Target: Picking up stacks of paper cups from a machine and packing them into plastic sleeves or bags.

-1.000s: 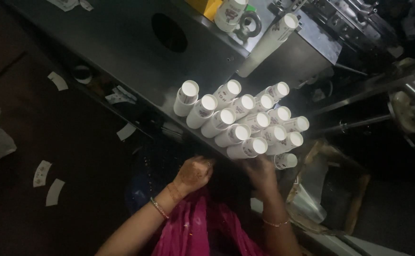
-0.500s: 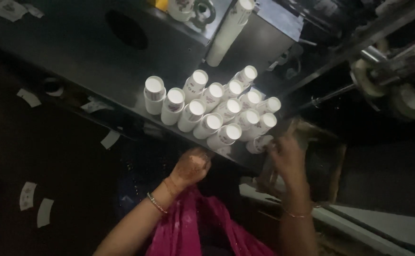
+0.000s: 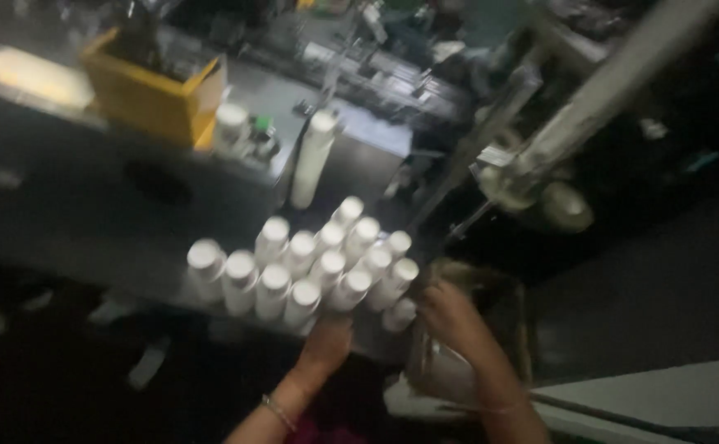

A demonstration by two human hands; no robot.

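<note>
Left hand (image 3: 326, 341) touches the near edge of the white tube cluster (image 3: 310, 267) on the tabletop (image 3: 88, 222), grip unclear; right hand (image 3: 450, 316) beside it, grasp indeterminable; advise steadying the cluster's edges, since upright tubes topple readily.

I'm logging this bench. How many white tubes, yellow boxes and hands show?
Blurred frame, so counts are approximate.
White tubes: about 15
Yellow box: 1
Hands: 2, left hand and right hand
Total: about 18
</note>
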